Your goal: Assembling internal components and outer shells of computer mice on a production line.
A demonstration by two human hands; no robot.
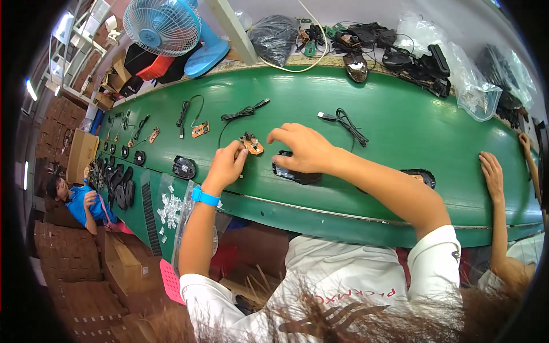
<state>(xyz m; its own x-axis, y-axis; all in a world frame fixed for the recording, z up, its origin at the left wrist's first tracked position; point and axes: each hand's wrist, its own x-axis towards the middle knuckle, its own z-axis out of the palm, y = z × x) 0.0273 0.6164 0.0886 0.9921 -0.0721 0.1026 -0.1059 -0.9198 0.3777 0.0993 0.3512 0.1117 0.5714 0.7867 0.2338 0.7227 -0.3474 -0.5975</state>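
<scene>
My left hand (226, 164), with a blue wristband, pinches the near edge of a small orange circuit board (252, 145) that trails a black cable (245, 111) on the green belt (394, 123). My right hand (303, 147) lies fingers-down over a black mouse base shell (295, 173), covering most of it and reaching toward the board.
More black shells (184, 167), boards (200, 130) and coiled cables (347, 123) lie spaced along the belt. A bag of small clear parts (169, 207) sits at my left. Another person's hand (492, 175) rests at the right near a shell (420, 176). A blue fan (163, 26) and bagged parts (474, 86) stand behind.
</scene>
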